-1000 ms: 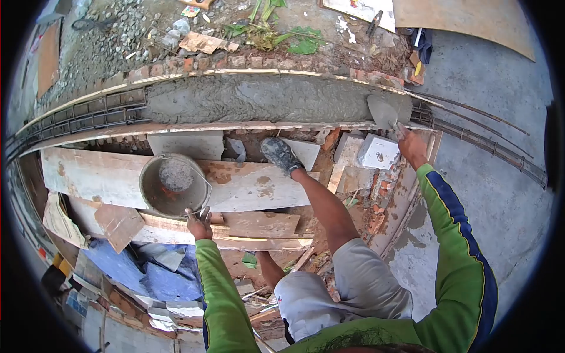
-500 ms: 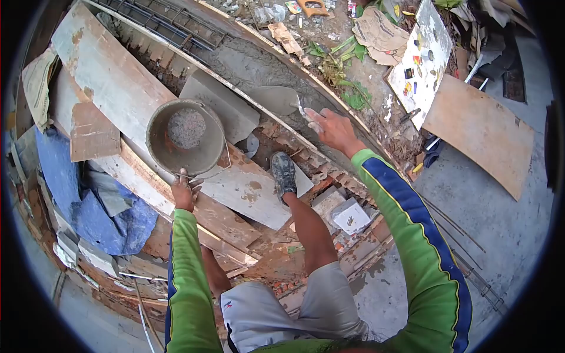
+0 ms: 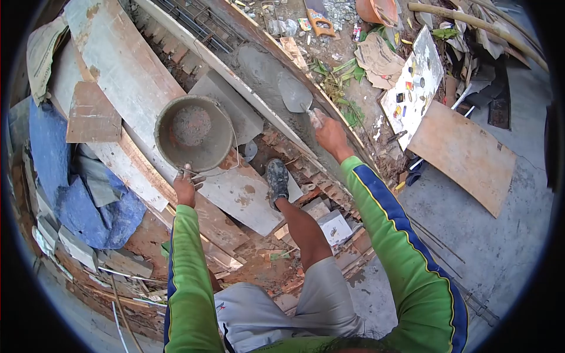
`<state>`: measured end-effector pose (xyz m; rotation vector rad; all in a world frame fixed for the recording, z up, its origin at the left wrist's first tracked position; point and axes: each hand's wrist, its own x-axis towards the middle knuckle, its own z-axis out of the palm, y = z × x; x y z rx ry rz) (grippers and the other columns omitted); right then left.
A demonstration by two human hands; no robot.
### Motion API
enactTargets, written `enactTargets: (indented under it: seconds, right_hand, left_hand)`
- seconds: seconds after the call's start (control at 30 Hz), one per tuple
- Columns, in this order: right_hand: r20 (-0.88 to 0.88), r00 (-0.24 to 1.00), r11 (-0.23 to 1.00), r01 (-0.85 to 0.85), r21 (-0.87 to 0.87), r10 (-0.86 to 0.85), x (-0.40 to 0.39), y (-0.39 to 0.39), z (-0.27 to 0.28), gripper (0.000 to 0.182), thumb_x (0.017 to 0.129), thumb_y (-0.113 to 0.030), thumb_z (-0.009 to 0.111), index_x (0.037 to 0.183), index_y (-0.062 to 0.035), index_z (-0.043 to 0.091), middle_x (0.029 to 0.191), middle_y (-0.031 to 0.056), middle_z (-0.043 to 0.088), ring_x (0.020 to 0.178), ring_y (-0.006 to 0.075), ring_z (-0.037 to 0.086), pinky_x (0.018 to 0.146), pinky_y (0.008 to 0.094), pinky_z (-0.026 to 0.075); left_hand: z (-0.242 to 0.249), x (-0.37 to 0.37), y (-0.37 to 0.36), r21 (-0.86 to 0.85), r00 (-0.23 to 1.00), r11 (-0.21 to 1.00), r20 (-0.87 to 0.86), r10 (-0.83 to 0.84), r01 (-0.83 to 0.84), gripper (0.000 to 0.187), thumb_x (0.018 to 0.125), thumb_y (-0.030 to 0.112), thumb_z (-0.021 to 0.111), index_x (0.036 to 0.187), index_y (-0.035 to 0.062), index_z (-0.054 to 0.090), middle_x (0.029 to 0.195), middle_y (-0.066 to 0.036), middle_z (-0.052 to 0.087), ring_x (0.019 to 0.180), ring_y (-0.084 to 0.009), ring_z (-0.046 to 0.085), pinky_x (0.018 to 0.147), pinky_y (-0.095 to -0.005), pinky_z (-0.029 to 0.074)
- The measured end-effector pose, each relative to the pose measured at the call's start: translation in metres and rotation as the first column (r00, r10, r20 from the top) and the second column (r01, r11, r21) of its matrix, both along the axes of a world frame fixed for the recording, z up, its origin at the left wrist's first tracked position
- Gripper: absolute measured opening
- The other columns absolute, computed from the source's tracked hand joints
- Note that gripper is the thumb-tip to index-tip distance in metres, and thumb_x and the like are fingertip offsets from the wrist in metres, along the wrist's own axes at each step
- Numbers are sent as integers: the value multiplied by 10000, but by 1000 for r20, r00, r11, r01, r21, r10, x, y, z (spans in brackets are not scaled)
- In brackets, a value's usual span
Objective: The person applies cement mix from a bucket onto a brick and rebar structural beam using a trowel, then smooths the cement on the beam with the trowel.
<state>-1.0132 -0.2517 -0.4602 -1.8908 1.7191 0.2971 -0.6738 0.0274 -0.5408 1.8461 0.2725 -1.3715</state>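
My left hand (image 3: pixel 186 187) grips the near rim of a round, mortar-stained bucket (image 3: pixel 219 141). Some grey, gritty residue lies at the bucket's bottom, and its wire handle hangs down on the right side. In my right hand (image 3: pixel 331 138) is a trowel, held by its handle. The trowel's blade (image 3: pixel 295 94) lies flat on or just over wet grey concrete (image 3: pixel 259 66) in a long trough between two boards. Steel rebar (image 3: pixel 203 23) runs into the concrete at the trough's upper end.
Long planks (image 3: pixel 126 50) lie under and beside the bucket. My shoe (image 3: pixel 277 179) stands near broken bricks and a white box (image 3: pixel 335 228). Beyond the trough are a handsaw (image 3: pixel 321 25), leaves, torn paper and a plywood sheet (image 3: pixel 462 157). A blue tarp (image 3: pixel 88 206) lies left.
The trowel blade has swung from pointing left to pointing up and away, farther over the concrete. My left hand keeps the bucket, which shows slightly more to the right.
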Motion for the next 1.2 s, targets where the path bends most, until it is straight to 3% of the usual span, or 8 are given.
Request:
enactTargets:
  seconds: [0.13,0.23,0.37,0.5,0.57,0.67,0.93,1.2]
  right_hand:
    - [-147,987,996,80,48,-72,-67,61,24,399,944,-319,471,1277,-126,571,997,252,647,945,443,608,817,493,482]
    - [84,953,955,284,91,-291,-63,76,23,369,963,-269,461,1260,-81,571,944,228,673,912,394,648,812,462,489]
    - [352,596,683,536,496,-722,35,43,-1,272,1006,-251,418,1190,-118,569,707,66,605,525,158,569,388,294,438]
    - [382,588,660,380,648,-713,131,-30,-21,243,975,-196,437,1126,-118,611,698,71,607,442,174,554,331,328,419]
    - [244,898,853,220,474,-367,138,-72,-15,235,951,-207,458,1064,-125,647,690,74,605,413,175,549,308,321,395]
    - [116,923,925,-374,60,366,93,-96,26,329,923,-315,512,1108,-88,661,1006,219,667,871,355,660,768,417,520]
    - [-420,875,962,-157,225,241,-74,20,125,372,891,-347,535,1212,-186,634,964,207,671,939,387,632,805,489,487]
    - [-269,865,884,459,84,-423,-205,196,82,468,873,-342,561,1320,-206,543,1187,207,603,1055,396,589,868,466,479]
  left_hand:
    - [-5,10,6,-21,997,999,-63,-42,41,409,963,382,534,1208,55,512,1001,-103,634,704,-209,671,530,-277,493]
    - [-5,14,6,-16,995,997,-65,-73,73,404,965,379,531,1207,55,517,1001,-106,636,706,-202,669,533,-271,489]
    - [-9,12,12,-19,994,996,-72,-85,84,405,965,378,531,1203,50,519,990,-105,638,710,-199,671,540,-266,489]
    - [-6,10,10,-31,995,996,-48,-85,84,399,966,383,530,1179,46,520,989,-109,643,726,-205,677,550,-268,495]
    - [-5,9,12,-18,994,995,-46,-102,101,396,967,384,528,1176,47,517,988,-111,646,731,-206,679,551,-270,497]
    - [-8,11,8,-48,990,990,-41,-132,130,394,969,379,526,1181,47,505,984,-116,655,732,-210,681,541,-275,499]
    - [-3,12,7,-22,989,992,-67,-129,127,363,962,381,539,1147,70,509,983,-115,652,722,-244,688,516,-294,492]
    - [3,13,2,8,965,970,-99,-242,244,431,949,428,545,1198,84,471,1054,-114,630,794,-278,687,555,-315,505]
